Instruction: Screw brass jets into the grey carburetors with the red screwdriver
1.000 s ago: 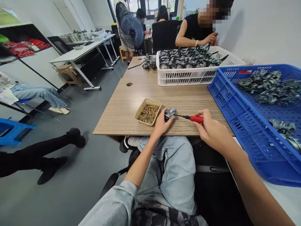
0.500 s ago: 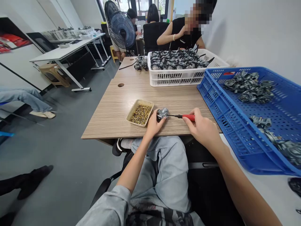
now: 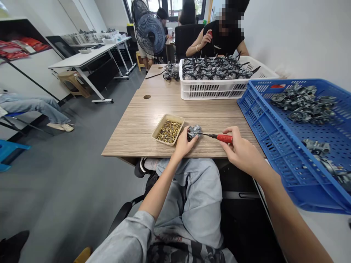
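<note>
My left hand (image 3: 183, 144) grips a small silver metal carburetor (image 3: 194, 131) just above the wooden tabletop (image 3: 131, 138). My right hand (image 3: 237, 148) is shut on a red-handled screwdriver (image 3: 223, 138), and its thin shaft reaches the carburetor's side. The tip's contact point is hidden by the part. Immediately left of my left hand sits a small beige tray (image 3: 157, 126) holding many brass screws (image 3: 168, 131).
A white basket (image 3: 214, 91) packed with carburetors stands across the table, and a loose group of them lies to its left. A blue crate (image 3: 263, 135) of metal parts sits at right. A co-worker (image 3: 216, 40) sits beyond, holding a red-handled tool.
My head view has shifted slightly, moving the scene in frame. Both hands keep the carburetor and screwdriver together. The co-worker's hand has risen, now with a red-handled tool.
</note>
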Available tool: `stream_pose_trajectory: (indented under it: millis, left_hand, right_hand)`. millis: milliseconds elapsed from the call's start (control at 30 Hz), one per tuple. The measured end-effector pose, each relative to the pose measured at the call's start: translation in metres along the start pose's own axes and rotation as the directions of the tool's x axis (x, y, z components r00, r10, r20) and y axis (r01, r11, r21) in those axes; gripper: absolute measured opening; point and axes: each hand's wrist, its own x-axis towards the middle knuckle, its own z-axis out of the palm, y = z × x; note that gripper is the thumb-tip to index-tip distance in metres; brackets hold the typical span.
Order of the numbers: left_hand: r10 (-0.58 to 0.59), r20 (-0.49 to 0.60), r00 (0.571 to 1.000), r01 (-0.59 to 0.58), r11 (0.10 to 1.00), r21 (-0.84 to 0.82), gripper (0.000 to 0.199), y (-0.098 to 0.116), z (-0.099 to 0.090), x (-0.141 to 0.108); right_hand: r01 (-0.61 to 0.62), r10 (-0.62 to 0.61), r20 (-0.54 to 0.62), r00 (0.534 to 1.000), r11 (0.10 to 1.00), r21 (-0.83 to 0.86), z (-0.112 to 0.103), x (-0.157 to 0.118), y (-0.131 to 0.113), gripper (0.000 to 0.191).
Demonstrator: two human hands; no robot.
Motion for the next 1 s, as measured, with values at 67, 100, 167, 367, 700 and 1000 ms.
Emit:
stream_pose_trajectory:
  millis: [67, 100, 167, 367, 700, 1000]
  left_hand:
    - [0.001, 0.0, 1.0, -0.001, 1.0, -0.001, 0.052, 0.0, 0.0, 0.0]
    - [0.002, 0.003, 1.0, -0.002, 1.0, -0.003, 0.051, 0.0, 0.0, 0.0]
    - [0.002, 0.008, 1.0, -0.002, 1.0, -0.01, 0.05, 0.001, -0.001, 0.0]
    - [0.0, 0.007, 1.0, 0.0, 1.0, -0.015, 0.05, 0.001, -0.002, 0.0]
    - [-0.016, 0.011, 1.0, 0.016, 1.0, -0.012, 0.051, 0.002, -0.003, 0.0]
    - [-0.036, 0.011, 0.999, 0.037, 0.999, -0.005, 0.052, 0.002, -0.003, -0.002]
  right_hand:
    - [-0.006, 0.006, 0.009, 1.0, 1.0, 0.005, 0.0, 0.0, 0.0, 0.029]
    - [-0.015, 0.015, 0.012, 1.0, 1.0, 0.003, 0.0, 0.0, 0.0, 0.029]
    - [-0.045, 0.045, 0.011, 0.999, 0.999, -0.026, 0.0, 0.0, -0.001, 0.029]
    - [-0.151, 0.14, -0.064, 0.988, 0.959, -0.24, 0.003, 0.002, -0.005, 0.039]
    - [-0.174, 0.156, -0.091, 0.984, 0.953, -0.249, 0.003, 0.004, -0.004, 0.042]
    - [0.083, -0.083, 0.002, 0.997, 0.995, 0.052, 0.011, 0.002, 0.014, 0.024]
